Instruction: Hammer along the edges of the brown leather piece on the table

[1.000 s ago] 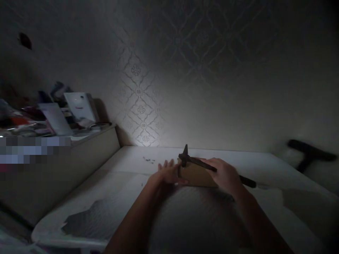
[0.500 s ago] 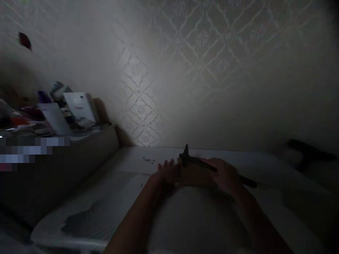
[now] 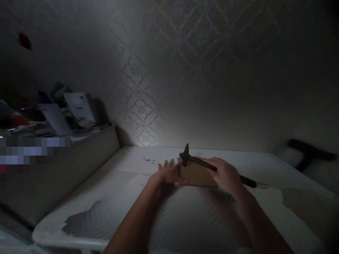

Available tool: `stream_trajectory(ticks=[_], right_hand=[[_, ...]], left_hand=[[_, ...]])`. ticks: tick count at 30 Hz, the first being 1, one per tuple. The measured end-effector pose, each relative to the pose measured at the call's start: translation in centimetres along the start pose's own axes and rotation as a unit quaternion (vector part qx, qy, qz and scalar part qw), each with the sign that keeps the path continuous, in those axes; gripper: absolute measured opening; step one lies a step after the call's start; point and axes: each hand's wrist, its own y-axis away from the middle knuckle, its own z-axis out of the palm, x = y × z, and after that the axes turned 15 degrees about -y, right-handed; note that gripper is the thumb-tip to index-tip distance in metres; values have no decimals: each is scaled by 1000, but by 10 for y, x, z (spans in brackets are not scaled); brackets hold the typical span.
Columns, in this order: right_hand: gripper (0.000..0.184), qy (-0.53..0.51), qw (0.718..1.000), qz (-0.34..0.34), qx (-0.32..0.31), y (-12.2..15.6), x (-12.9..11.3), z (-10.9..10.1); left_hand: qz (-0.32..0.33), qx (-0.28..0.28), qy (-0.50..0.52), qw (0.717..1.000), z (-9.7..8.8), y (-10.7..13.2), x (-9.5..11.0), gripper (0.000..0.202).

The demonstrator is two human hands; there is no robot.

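Note:
My right hand (image 3: 228, 175) is wrapped round the handle of a dark hammer (image 3: 201, 162). The hammer's head, with one pointed end up, is over the left part of a flat brown wooden board (image 3: 200, 176); whether it touches the wood I cannot tell. At the board's left end is my left hand (image 3: 169, 173), its thumb lying on the near left corner and several fingertips raised beyond. Its grip is on that end of the board. Small dark pieces (image 3: 149, 160), too small to name, lie scattered on the white tabletop (image 3: 132, 160) left of the board.
A cabinet (image 3: 92, 155) at the left carries a white box (image 3: 81, 106) and clutter. A patterned wall (image 3: 169, 88) rises behind the table. At the far right stands a blurred black T-shaped object (image 3: 308, 151). A grey patch (image 3: 92, 218) marks the table's front left.
The tabletop and board look brighter, while the wall has darkened. My left thumb now shows on the board's corner. The hammer and both hands have hardly moved.

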Motion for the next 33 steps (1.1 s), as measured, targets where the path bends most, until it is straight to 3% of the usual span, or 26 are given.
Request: stream_trajectory(ticks=[33], right_hand=[[41, -7, 1000, -3, 14, 0, 1, 3]], left_hand=[[11, -2, -6, 1000, 1, -1, -2, 124]])
